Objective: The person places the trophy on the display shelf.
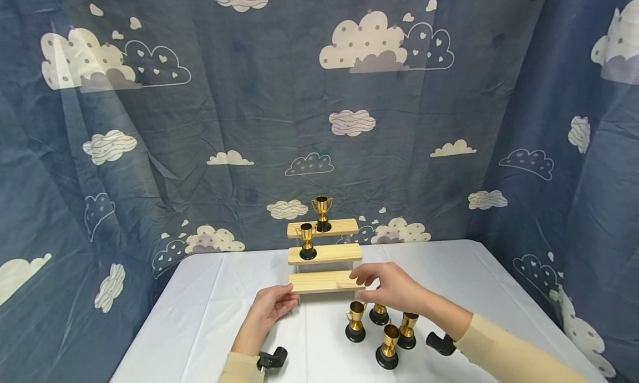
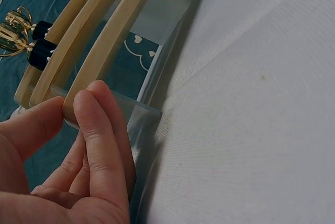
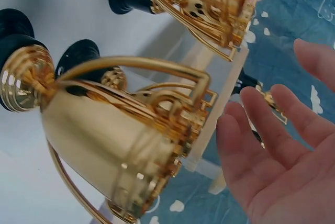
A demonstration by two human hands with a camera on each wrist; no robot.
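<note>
A three-step wooden stand [image 1: 326, 254] with clear side walls stands on the white table [image 1: 209, 300]. One gold trophy [image 1: 321, 213] is on its top step and another [image 1: 307, 242] on the middle step. My left hand [image 1: 272, 308] pinches the left end of the lowest step [image 2: 104, 51] between thumb and fingers [image 2: 97, 124]. My right hand [image 1: 371, 277] hovers at that step's right end with relaxed, straight fingers [image 3: 261, 135], holding nothing. Several more gold trophies [image 1: 355, 321] on black bases stand on the table just under the right hand; one [image 3: 115, 140] looms close in the right wrist view.
A blue curtain with white clouds [image 1: 349, 122] hangs behind and at both sides of the table. The table's left edge [image 1: 150, 316] and right edge [image 1: 539, 311] drop off close by. Black camera mounts [image 1: 272, 359] sit at both wrists.
</note>
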